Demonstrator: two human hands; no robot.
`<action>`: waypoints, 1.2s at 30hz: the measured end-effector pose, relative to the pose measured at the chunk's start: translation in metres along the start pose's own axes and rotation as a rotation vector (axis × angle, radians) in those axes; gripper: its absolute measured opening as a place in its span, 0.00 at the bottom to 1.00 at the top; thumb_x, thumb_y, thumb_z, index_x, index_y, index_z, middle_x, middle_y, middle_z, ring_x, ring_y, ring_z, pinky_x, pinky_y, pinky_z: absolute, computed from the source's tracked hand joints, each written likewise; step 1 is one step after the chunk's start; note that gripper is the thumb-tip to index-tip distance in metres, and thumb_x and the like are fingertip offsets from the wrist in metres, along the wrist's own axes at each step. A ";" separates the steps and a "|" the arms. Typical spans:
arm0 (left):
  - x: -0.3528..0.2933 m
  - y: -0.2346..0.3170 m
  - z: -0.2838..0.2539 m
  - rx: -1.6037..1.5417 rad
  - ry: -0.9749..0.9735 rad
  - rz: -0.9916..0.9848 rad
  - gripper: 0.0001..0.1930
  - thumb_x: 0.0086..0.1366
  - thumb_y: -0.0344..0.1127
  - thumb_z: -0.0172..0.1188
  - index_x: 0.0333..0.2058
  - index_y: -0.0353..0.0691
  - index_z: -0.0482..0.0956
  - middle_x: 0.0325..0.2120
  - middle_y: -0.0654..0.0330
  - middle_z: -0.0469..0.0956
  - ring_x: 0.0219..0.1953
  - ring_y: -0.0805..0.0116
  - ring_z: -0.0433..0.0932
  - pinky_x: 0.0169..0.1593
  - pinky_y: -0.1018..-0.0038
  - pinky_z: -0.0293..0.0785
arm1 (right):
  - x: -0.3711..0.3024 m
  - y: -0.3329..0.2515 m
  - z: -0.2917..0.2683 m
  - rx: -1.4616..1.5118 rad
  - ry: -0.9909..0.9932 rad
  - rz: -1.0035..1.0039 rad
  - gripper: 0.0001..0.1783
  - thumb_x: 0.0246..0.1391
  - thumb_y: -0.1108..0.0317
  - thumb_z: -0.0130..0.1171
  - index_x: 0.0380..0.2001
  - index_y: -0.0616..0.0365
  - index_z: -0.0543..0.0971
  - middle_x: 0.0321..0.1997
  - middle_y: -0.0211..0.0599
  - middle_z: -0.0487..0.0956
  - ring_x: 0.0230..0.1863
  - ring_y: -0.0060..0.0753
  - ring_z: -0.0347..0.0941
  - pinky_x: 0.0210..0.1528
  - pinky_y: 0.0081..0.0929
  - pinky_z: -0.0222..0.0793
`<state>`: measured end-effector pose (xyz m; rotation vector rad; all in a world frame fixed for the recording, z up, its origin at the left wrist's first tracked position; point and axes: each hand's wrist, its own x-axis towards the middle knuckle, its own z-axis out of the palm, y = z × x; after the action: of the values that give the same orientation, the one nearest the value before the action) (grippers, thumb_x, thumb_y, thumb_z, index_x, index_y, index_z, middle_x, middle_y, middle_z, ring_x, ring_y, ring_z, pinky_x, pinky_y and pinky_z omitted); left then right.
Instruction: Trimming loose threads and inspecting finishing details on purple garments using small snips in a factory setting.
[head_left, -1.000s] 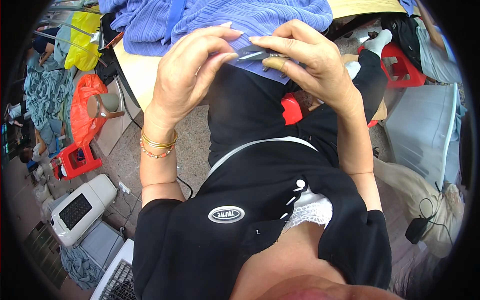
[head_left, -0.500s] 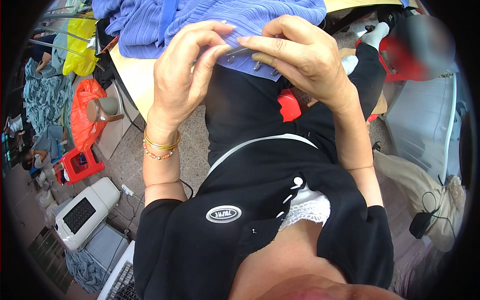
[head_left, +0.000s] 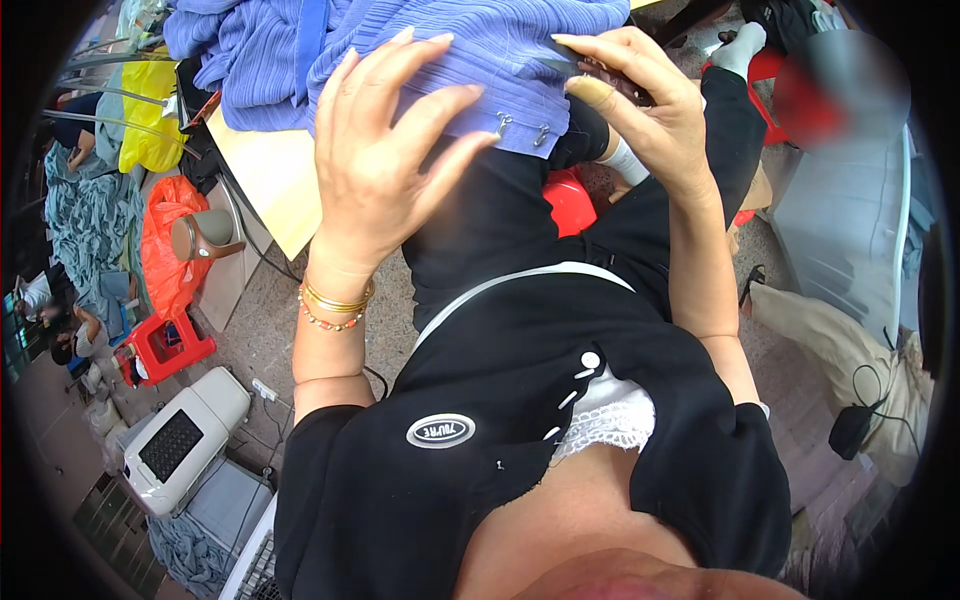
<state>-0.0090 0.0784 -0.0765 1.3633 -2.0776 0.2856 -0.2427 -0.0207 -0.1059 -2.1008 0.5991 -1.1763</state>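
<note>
1. While the right hand (head_left: 580, 62) is clamped on dark snips (head_left: 618, 82), thumb opposite fingers, blade end points left, probably for a short reach to the cloth.
2. Left hand (head_left: 462, 110): digits apart, no object seen in it, above blue ribbed garment (head_left: 495, 65); contact, can't tell.
3. Garment runs from bench onto black trousers (head_left: 480, 215), likely so the lap props its edge; two small metal fasteners (head_left: 541, 135) face up there.
4. Bench (head_left: 265, 175): pale yellow top.
5. Room: speckled floor (head_left: 270, 315), red stool (head_left: 185, 350), orange-red bag (head_left: 168, 255), grey-blue cloth pile (head_left: 88, 205).
</note>
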 end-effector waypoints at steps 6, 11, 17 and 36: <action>0.004 0.005 0.001 0.010 -0.016 0.035 0.14 0.49 0.36 0.73 0.37 0.48 0.85 0.49 0.59 0.79 0.55 0.56 0.74 0.60 0.59 0.65 | -0.013 0.000 0.002 0.068 -0.049 0.047 0.18 0.50 0.74 0.67 0.47 0.55 0.83 0.34 0.28 0.75 0.29 0.15 0.66 0.28 0.15 0.62; 0.002 -0.006 0.004 -0.142 0.025 0.032 0.07 0.51 0.34 0.69 0.31 0.47 0.83 0.47 0.63 0.80 0.56 0.58 0.73 0.62 0.56 0.61 | -0.016 -0.005 0.005 0.088 -0.085 0.064 0.18 0.50 0.73 0.67 0.47 0.55 0.83 0.34 0.29 0.75 0.30 0.16 0.67 0.29 0.15 0.64; -0.002 -0.003 -0.008 -0.405 -0.072 -0.045 0.03 0.55 0.31 0.67 0.29 0.43 0.82 0.48 0.58 0.80 0.59 0.52 0.70 0.65 0.53 0.56 | -0.018 0.000 0.004 0.082 -0.069 0.072 0.18 0.50 0.73 0.67 0.47 0.55 0.83 0.34 0.28 0.74 0.29 0.16 0.66 0.29 0.15 0.63; -0.006 0.026 0.029 0.055 0.157 -0.138 0.06 0.52 0.38 0.70 0.30 0.51 0.84 0.55 0.65 0.76 0.63 0.56 0.64 0.67 0.49 0.44 | -0.025 -0.004 0.003 0.104 -0.045 0.097 0.18 0.50 0.74 0.67 0.47 0.56 0.83 0.33 0.27 0.74 0.28 0.14 0.64 0.28 0.15 0.59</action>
<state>-0.0416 0.0798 -0.0988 1.4604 -1.8509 0.3801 -0.2527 -0.0009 -0.1186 -1.9832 0.5995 -1.0796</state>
